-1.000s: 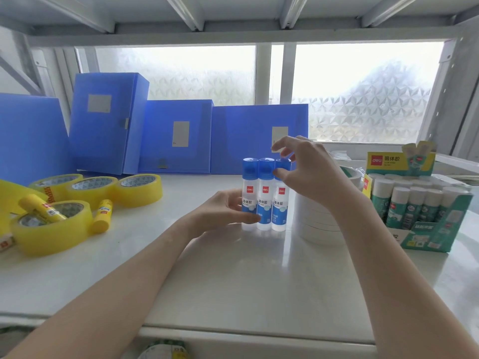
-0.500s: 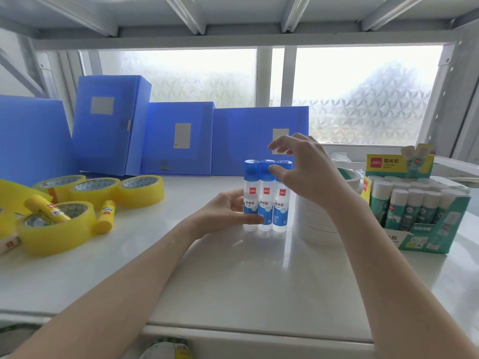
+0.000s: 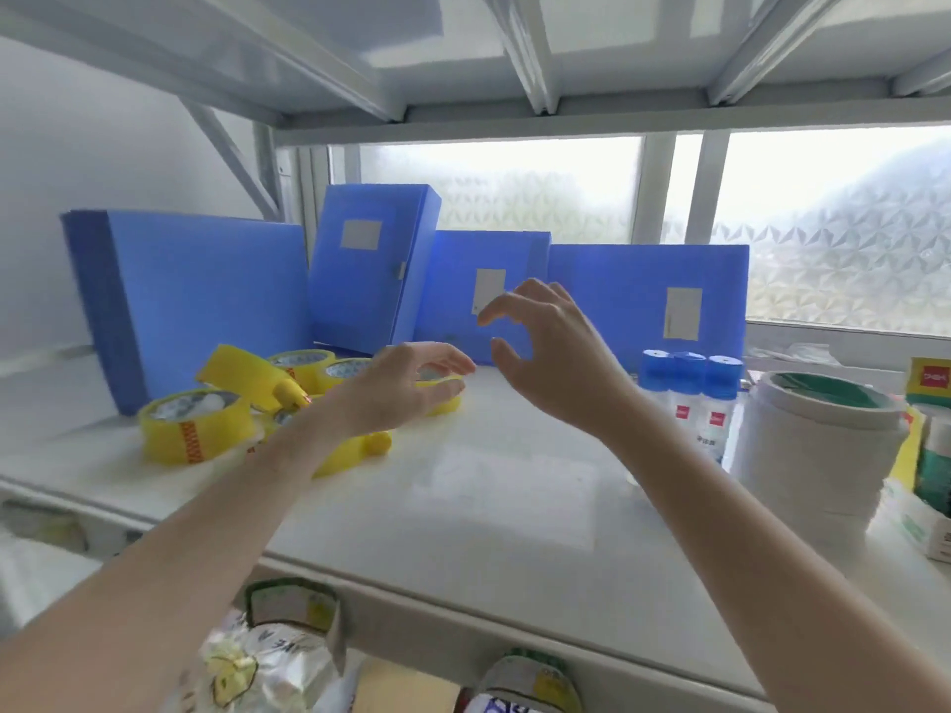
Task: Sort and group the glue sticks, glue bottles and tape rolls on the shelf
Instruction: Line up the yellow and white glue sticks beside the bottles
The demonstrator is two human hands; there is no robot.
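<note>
Hands both over the white shelf (image 3: 514, 506), neither holding anything. Left hand (image 3: 396, 388) reaches out low over the group of yellow tape rolls (image 3: 198, 427) on the left side of the shelf, fingers (image 3: 453, 362) straight and loosely spread, hovering just above the rearmost roll; contact not clear because of motion blur. Right hand (image 3: 550, 347) is raised mid-air in front of the blue plastic file boxes (image 3: 206, 301), fingers (image 3: 514, 298) curled into an open claw with a wide gap to the thumb, nothing in the gap. Three clear glue bottles with blue caps (image 3: 689, 388) stand upright in a tight row, touching each other, to the right of the right wrist and just beside a tall stack of white tape rolls (image 3: 813, 455). Small yellow glue sticks (image 3: 288, 396) lie among the yellow rolls: one rests tilted on a roll, another (image 3: 378, 445) lies on the shelf under the left forearm. Green-and-white display carton of glue sticks (image 3: 931, 455) sits at the far right edge, partly cut off. File boxes stand in a line along the back against a frosted window (image 3: 849, 239). Packaged goods (image 3: 273, 656) show on the lower shelf level, blurred.
</note>
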